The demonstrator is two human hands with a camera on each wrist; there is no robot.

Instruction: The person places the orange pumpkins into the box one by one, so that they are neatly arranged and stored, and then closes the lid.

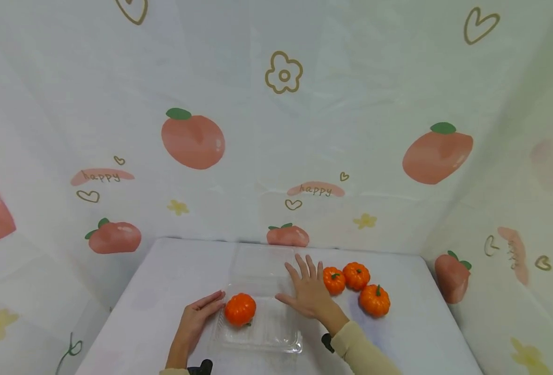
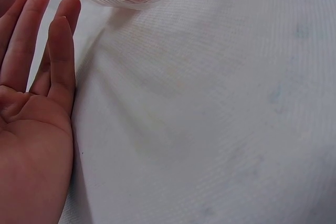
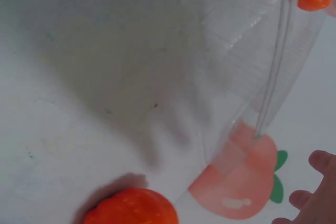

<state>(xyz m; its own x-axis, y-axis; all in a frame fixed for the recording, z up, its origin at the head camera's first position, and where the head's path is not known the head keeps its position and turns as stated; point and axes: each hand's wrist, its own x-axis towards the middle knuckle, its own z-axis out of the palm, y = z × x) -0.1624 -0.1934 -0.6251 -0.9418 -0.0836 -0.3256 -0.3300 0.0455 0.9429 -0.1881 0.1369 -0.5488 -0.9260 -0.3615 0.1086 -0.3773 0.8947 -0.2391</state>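
A clear plastic clamshell box [image 1: 276, 325] lies on the table with its lid [image 1: 262, 260] folded back toward the wall. One small orange pumpkin [image 1: 240, 310] sits in the left part of its base. My left hand [image 1: 200, 312] is at the box's left side, fingers extended, fingertips right at the rim; the left wrist view shows its palm [image 2: 31, 145] facing up beside the ribbed plastic. Over the box's right side, my right hand [image 1: 309, 291] spreads its fingers, holding nothing. In the right wrist view its fingertips [image 3: 317, 161] show at the lower right edge.
Three more small orange pumpkins, the nearest a ribbed one with a green stem [image 1: 375, 301], lie to the right of my right hand. The white-covered table [image 1: 417, 312] meets a fruit-printed cloth backdrop [image 1: 351, 130] behind and at both sides. A green string [image 1: 72, 349] hangs at the left.
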